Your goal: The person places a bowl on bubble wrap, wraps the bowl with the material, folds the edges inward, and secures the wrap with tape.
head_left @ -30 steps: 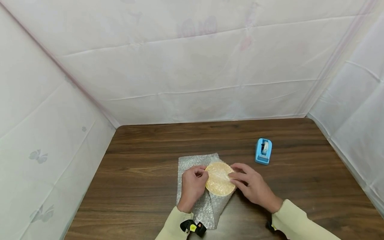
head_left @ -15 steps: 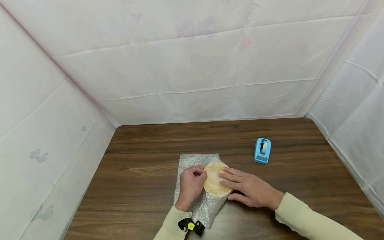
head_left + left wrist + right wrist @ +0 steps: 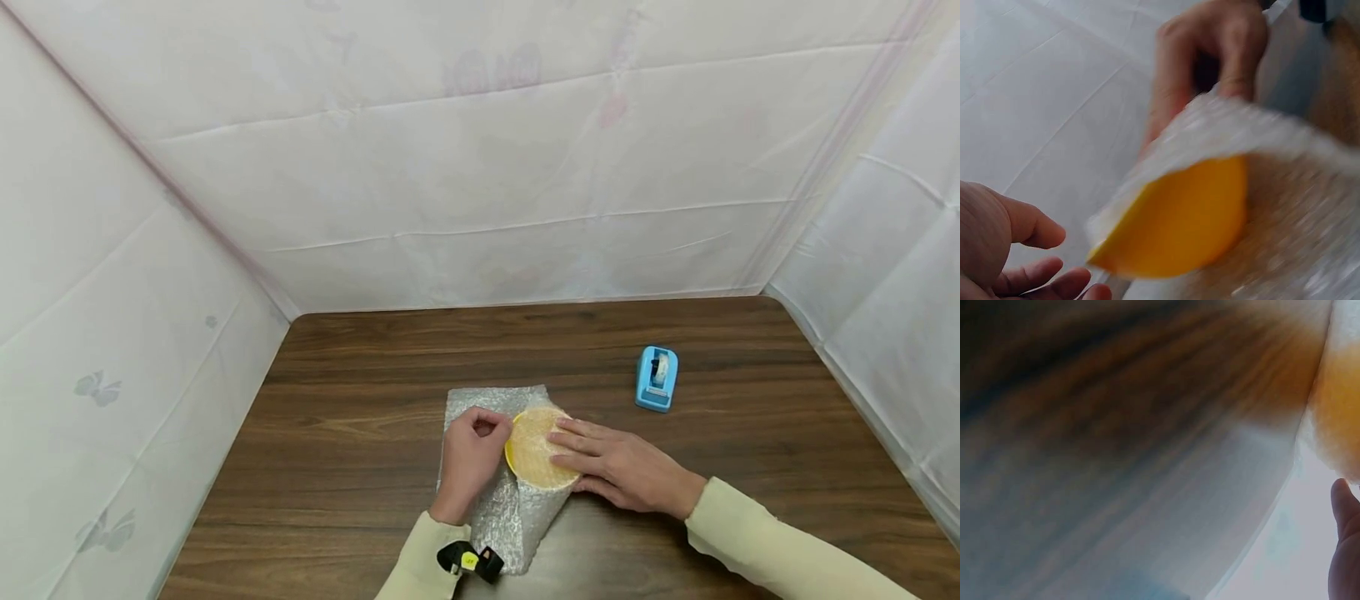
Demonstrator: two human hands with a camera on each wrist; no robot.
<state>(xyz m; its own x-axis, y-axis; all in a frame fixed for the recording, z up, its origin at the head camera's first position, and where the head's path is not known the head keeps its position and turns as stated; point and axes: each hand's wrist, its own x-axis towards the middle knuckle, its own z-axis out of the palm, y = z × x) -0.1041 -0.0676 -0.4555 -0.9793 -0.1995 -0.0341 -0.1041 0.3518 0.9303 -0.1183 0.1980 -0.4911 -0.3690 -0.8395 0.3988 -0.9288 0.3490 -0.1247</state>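
A yellow round dish [image 3: 511,457] lies under a layer of clear bubble wrap [image 3: 499,508] in the head view, its left rim bare. My right hand [image 3: 628,471] holds the wrapped dish from the right, fingers over the top and thumb at the near side. The left wrist view shows the right hand [image 3: 1210,59] with wrap between fingers and thumb. My left hand [image 3: 474,454] is at the left rim. In the left wrist view, its thumb [image 3: 1041,231] and fingers stand apart with nothing between them, beside the dish's bare yellow surface [image 3: 1191,219].
A blue tape dispenser [image 3: 656,379] with a roll of tape stands to the right and farther back on the dark wooden table [image 3: 375,350]. White sheeting [image 3: 480,192] encloses the table at the back and sides. A black strap [image 3: 468,561] circles the left wrist.
My right hand has shifted from the dish's right edge to lie over its top. My left hand has moved slightly left, and more of the yellow rim shows there.
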